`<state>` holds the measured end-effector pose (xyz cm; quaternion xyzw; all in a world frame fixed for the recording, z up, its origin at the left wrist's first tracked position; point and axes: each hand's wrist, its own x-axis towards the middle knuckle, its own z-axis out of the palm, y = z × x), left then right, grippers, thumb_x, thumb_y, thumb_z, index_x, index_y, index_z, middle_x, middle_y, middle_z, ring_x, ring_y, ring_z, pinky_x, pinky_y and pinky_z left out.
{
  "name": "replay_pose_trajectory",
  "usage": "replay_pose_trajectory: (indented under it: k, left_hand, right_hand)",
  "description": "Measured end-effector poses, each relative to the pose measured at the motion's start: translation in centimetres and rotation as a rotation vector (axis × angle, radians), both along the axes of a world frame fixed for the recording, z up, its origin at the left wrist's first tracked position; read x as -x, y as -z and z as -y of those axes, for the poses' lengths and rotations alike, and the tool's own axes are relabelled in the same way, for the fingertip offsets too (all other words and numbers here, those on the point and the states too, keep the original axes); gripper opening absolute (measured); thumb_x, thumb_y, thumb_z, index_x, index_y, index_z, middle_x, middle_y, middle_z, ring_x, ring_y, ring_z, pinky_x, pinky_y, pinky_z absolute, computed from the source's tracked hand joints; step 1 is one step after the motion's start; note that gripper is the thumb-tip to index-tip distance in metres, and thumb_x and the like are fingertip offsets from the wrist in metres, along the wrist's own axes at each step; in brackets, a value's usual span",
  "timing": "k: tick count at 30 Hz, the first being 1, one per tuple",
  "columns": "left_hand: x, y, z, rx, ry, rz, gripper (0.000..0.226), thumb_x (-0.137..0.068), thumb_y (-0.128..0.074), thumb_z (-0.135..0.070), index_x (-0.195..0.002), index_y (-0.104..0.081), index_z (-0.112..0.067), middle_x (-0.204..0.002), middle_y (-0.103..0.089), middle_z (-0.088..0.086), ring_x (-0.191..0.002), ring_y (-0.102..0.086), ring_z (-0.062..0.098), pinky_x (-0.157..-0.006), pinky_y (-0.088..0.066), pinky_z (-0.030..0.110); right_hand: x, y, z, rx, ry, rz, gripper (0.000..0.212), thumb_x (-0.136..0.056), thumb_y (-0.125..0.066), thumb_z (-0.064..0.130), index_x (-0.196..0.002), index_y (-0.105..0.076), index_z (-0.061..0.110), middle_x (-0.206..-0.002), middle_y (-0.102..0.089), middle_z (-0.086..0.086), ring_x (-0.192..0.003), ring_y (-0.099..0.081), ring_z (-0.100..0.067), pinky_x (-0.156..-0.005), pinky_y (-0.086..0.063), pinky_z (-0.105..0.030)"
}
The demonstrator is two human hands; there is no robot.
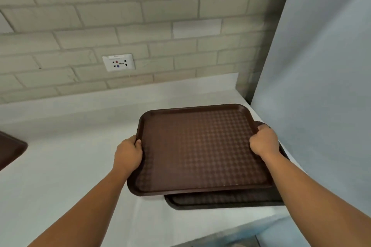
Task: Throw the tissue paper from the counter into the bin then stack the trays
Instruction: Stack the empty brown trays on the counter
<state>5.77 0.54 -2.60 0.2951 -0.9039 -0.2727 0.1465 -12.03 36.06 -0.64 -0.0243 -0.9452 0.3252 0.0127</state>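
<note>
Trays are being stacked: the upper tray is gripped at its side rims by left hand and right hand, held skewed over the lower tray on the table, likely for aligning.

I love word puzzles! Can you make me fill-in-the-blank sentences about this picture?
1. The left hand and right hand hold the ___ top tray.
2. The lower tray lies on the white ___.
3. The socket is on the ___ wall.
Missing words: brown, counter, brick.
</note>
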Motion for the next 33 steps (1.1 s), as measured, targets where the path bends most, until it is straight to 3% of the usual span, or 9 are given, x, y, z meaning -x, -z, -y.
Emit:
replay_pose_trajectory:
  k: [3, 6, 9, 12, 16, 21, 25, 30, 33]
  left_hand:
    - [0.9, 0.8, -3.3, -0.001, 0.053, 0.042, 0.027, -0.101, -0.041, -0.019, -0.104, -0.064, -0.006, -0.089, -0.065, 0.008, -0.076, -0.054, 0.021, -0.073, -0.041, 0.03]
    - [1.8, 1.4, -6.0, -0.013, 0.098, 0.087, 0.021, -0.097, -0.045, -0.013, -0.102, -0.063, -0.005, -0.084, -0.06, 0.005, -0.073, -0.053, 0.02, -0.069, -0.041, 0.03]
    - [2.3, 1.9, -8.3, -0.002, 0.105, 0.11, 0.018, -0.094, -0.047, -0.013, -0.104, -0.06, -0.005, -0.093, -0.058, 0.012, -0.073, -0.052, 0.02, -0.07, -0.042, 0.033]
    - [2.7, 2.2, -9.8, 0.043, 0.108, 0.19, 0.02, -0.097, -0.044, -0.014, -0.109, -0.056, -0.005, -0.108, -0.053, 0.018, -0.072, -0.048, 0.02, -0.075, -0.046, 0.035]
    - [3.5, 1.9, -10.7, 0.118, 0.106, 0.367, 0.025, -0.098, -0.044, -0.017, -0.119, -0.054, -0.007, -0.124, -0.043, 0.016, -0.084, -0.06, 0.028, -0.082, -0.049, 0.038]
    - [3.8, 1.9, -10.8, 0.184, 0.033, 0.461, 0.027, -0.095, -0.046, -0.016, -0.119, -0.054, -0.008, -0.122, -0.048, 0.014, -0.098, -0.062, 0.032, -0.083, -0.05, 0.039]
    - [3.7, 2.5, -10.0, 0.203, 0.047, 0.469, 0.025, -0.092, -0.046, -0.008, -0.115, -0.054, -0.007, -0.112, -0.06, 0.013, -0.099, -0.061, 0.029, -0.081, -0.05, 0.035]
    - [3.3, 3.0, -9.5, 0.191, 0.094, 0.415, 0.023, -0.099, -0.044, -0.013, -0.119, -0.053, -0.008, -0.111, -0.06, 0.012, -0.097, -0.061, 0.027, -0.081, -0.049, 0.032]
    - [3.0, 3.1, -9.0, 0.159, 0.13, 0.386, 0.023, -0.1, -0.042, -0.014, -0.12, -0.052, -0.007, -0.111, -0.059, 0.013, -0.098, -0.06, 0.028, -0.078, -0.046, 0.031]
  right_hand:
    - [-0.6, 1.1, -4.0, -0.124, 0.026, 0.059, 0.017, -0.083, -0.052, 0.005, -0.097, -0.061, 0.004, -0.104, -0.06, -0.018, -0.088, -0.058, -0.032, -0.077, -0.053, -0.038]
    - [-1.2, 1.9, -7.1, -0.278, 0.079, 0.059, 0.023, -0.085, -0.054, 0.011, -0.106, -0.06, 0.005, -0.114, -0.057, -0.018, -0.104, -0.053, -0.034, -0.087, -0.05, -0.04]
    - [-1.4, 2.7, -9.4, -0.3, 0.127, 0.065, 0.028, -0.084, -0.057, 0.012, -0.112, -0.057, 0.005, -0.121, -0.051, -0.02, -0.111, -0.048, -0.035, -0.095, -0.045, -0.042]
    - [-1.2, 3.5, -10.7, -0.206, 0.104, 0.083, 0.031, -0.084, -0.057, 0.008, -0.114, -0.055, 0.003, -0.119, -0.051, -0.021, -0.108, -0.051, -0.036, -0.096, -0.046, -0.041]
    - [-0.6, 4.1, -11.7, -0.159, 0.042, 0.093, 0.028, -0.085, -0.055, 0.008, -0.112, -0.055, 0.003, -0.114, -0.053, -0.021, -0.101, -0.054, -0.034, -0.091, -0.049, -0.041]
    - [0.4, 4.1, -11.4, -0.084, -0.033, 0.109, 0.021, -0.086, -0.051, 0.003, -0.106, -0.057, 0.006, -0.104, -0.059, -0.016, -0.082, -0.054, -0.026, -0.073, -0.049, -0.034]
    - [0.4, 5.0, -10.5, -0.09, -0.05, 0.091, 0.026, -0.086, -0.049, 0.0, -0.111, -0.058, 0.004, -0.111, -0.054, -0.02, -0.087, -0.052, -0.029, -0.084, -0.047, -0.037]
    - [0.1, 5.8, -10.0, -0.137, -0.013, 0.043, 0.023, -0.09, -0.049, 0.002, -0.112, -0.058, 0.002, -0.112, -0.052, -0.019, -0.08, -0.045, -0.023, -0.084, -0.048, -0.037]
    - [-0.5, 6.0, -9.4, -0.209, 0.015, 0.026, 0.024, -0.091, -0.047, 0.006, -0.113, -0.058, 0.002, -0.114, -0.053, -0.018, -0.093, -0.05, -0.028, -0.085, -0.048, -0.038]
